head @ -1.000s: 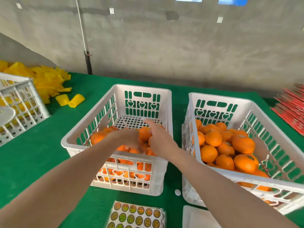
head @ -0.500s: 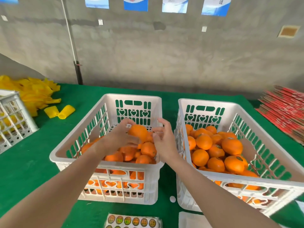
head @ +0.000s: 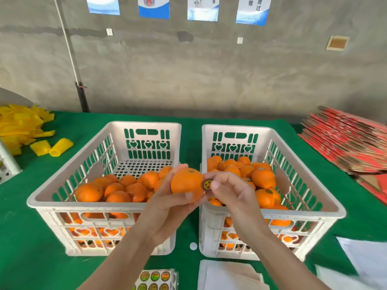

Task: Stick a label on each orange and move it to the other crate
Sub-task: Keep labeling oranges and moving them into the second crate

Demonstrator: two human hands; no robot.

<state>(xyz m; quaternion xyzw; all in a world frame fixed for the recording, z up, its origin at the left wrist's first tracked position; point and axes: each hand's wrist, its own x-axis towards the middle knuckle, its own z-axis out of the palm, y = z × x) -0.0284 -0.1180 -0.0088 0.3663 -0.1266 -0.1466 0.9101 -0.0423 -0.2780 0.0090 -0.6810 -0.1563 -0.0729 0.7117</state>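
Between the left crate and the right crate, the left hand cups the orange; the right hand pinches the label and should press it flat.

wall: grey concrete | posters: four, top | table: green cloth

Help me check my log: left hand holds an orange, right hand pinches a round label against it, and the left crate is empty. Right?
No: the head view shows the left crate holding oranges in its near half. The rest stands: the left hand holds an orange and the right hand pinches a round label against it.
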